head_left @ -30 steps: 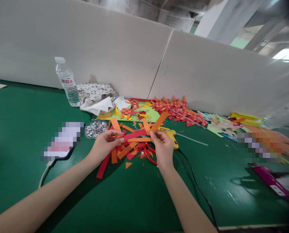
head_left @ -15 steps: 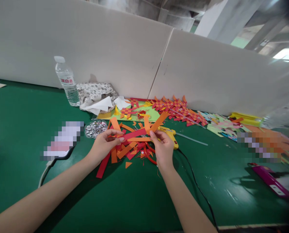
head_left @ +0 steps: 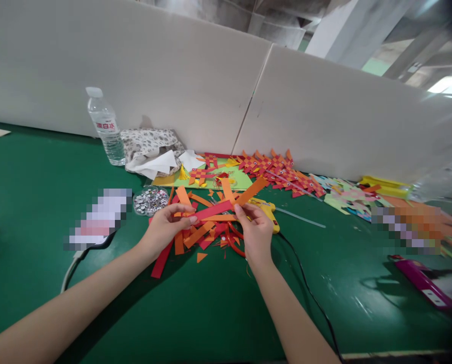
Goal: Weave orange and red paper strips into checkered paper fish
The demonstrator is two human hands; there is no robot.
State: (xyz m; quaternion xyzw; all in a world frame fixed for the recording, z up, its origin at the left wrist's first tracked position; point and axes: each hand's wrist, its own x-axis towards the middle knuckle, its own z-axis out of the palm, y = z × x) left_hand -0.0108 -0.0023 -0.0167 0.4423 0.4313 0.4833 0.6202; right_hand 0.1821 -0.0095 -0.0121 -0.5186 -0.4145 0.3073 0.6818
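My left hand (head_left: 171, 222) pinches the left end of a red paper strip (head_left: 214, 210) between thumb and fingers. At its right end the strip meets orange paper strips (head_left: 253, 189), crossed or folded together where my right hand (head_left: 254, 225) grips them. One orange strip points up and another slants up to the right. Both hands are raised over a heap of loose red and orange paper strips and scraps (head_left: 198, 234). Red-handled scissors (head_left: 235, 242) lie partly hidden by my right hand. Behind that hand is a yellow glue gun (head_left: 267, 212).
Woven red and orange paper fish (head_left: 267, 167) are piled by the partition. A tub of googly eyes (head_left: 150, 200), a water bottle (head_left: 106, 129) and a patterned cloth bag (head_left: 150, 144) stand left. A black cord (head_left: 305, 278) runs toward the front edge. A purple power strip (head_left: 423, 283) lies right.
The upright orange strip now leans further left, and the slanted one has shifted slightly right. Both hands keep their grip in nearly the same place.
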